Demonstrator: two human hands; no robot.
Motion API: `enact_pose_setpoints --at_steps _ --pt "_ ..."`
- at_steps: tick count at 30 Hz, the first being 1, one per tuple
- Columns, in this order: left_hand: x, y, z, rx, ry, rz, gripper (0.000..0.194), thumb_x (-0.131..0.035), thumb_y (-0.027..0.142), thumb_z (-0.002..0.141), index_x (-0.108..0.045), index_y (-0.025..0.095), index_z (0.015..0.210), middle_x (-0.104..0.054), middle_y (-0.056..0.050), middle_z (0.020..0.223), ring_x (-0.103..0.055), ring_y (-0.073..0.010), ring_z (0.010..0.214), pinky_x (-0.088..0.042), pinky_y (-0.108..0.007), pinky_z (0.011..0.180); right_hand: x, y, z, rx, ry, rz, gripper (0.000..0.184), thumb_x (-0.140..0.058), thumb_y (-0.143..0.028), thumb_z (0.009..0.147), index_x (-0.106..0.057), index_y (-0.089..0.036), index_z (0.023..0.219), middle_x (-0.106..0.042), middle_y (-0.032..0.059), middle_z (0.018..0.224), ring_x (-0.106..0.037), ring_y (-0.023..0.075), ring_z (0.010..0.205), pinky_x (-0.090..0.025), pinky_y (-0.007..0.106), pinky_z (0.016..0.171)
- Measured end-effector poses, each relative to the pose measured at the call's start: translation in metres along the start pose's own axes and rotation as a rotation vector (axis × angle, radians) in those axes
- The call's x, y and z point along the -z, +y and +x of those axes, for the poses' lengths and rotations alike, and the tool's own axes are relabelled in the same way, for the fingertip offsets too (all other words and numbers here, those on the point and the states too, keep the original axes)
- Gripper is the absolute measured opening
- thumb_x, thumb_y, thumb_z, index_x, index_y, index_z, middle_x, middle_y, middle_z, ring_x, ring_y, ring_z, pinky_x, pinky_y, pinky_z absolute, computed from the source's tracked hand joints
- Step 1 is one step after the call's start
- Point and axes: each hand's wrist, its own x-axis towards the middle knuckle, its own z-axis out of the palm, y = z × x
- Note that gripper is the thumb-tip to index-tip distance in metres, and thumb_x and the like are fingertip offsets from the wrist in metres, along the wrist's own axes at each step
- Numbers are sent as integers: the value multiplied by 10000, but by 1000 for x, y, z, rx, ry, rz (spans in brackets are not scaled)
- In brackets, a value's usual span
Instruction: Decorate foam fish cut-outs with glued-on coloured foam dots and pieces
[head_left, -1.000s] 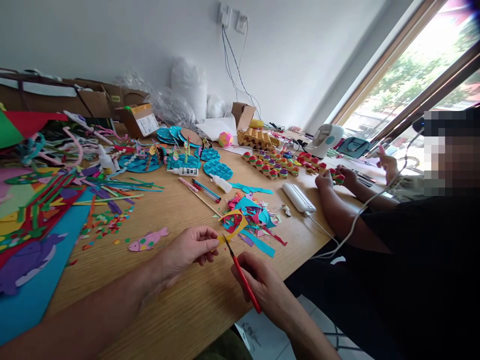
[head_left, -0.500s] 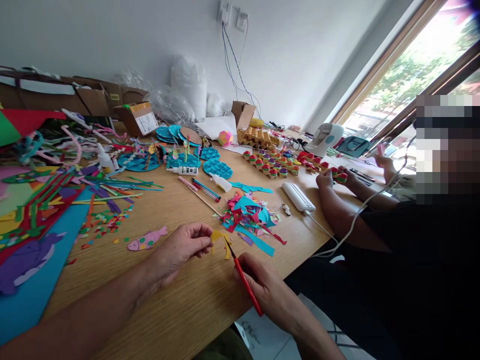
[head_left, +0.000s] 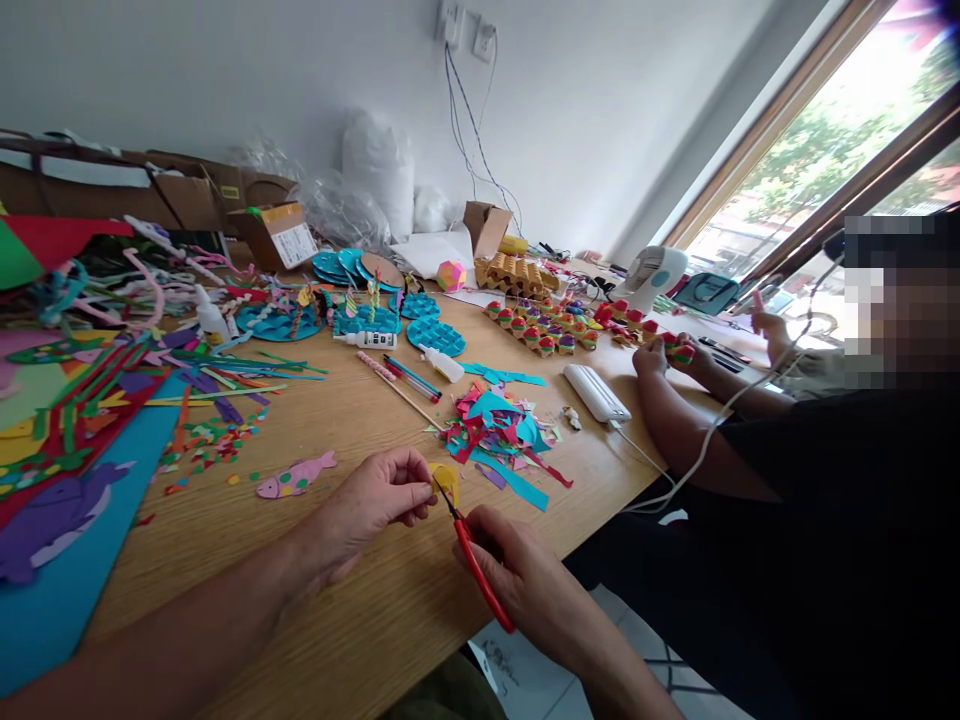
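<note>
My left hand [head_left: 382, 498] pinches a small yellow paper piece [head_left: 445, 479] just above the wooden table [head_left: 390, 610]. My right hand [head_left: 516, 570] is closed round red-handled scissors [head_left: 474, 565], whose blades meet the yellow piece. A pink paper fish [head_left: 296, 477] lies on the table left of my left hand. A heap of coloured paper scraps [head_left: 499, 430] sits just beyond the scissors.
A person in black sits at my right, their hands [head_left: 671, 355] holding a small coloured ball. A white device [head_left: 596, 393] with a cable, glue bottles [head_left: 442, 365], blue discs [head_left: 435, 338], a tray of coloured balls [head_left: 540, 328] and coloured sheets [head_left: 60, 440] crowd the table.
The yellow piece has lost its long strip and looks smaller now. My scissors have swung left and closer to my left hand's fingertips.
</note>
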Motion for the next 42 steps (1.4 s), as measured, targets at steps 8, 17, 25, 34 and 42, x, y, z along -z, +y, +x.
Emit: enact_pose_setpoints --at_steps 8,17,25,34,42 --pt "15 0 7 21 -76 304 264 -576 317 684 -562 186 912 -614 -12 833 -548 -148 717 -407 -229 577 0 0 -6 -14 -10 -70 252 -374 -354 876 -444 -183 704 -508 -24 646 -401 93 566 -272 219 496" --pt "14 0 27 -103 -164 539 100 -537 243 646 -583 165 602 -522 50 578 -467 -114 592 -329 -206 542 1 5 -6 -27 -52 -215 211 -415 -311 850 -471 -183 692 -541 -3 670 -419 102 581 -265 222 505" --pt "16 3 12 35 1 239 157 -615 306 623 -571 156 643 -503 54 537 -407 -76 479 -283 -188 463 10 6 -11 -17 3 -128 217 -399 -336 865 -475 -180 735 -534 -7 685 -428 105 597 -286 225 515" --pt "7 5 -10 10 54 -314 138 -700 190 648 -594 165 733 -581 23 657 -534 -74 612 -421 -162 551 0 -8 -6 57 98 37 253 -342 -376 893 -425 -186 748 -463 -21 686 -397 106 617 -293 231 536" --pt "1 8 -15 -39 70 -415 122 -698 179 662 -591 153 713 -655 -22 774 -611 -127 770 -484 -193 647 -3 -17 1 81 72 106 203 -401 -328 866 -386 -194 715 -409 -47 632 -350 91 575 -269 218 516"
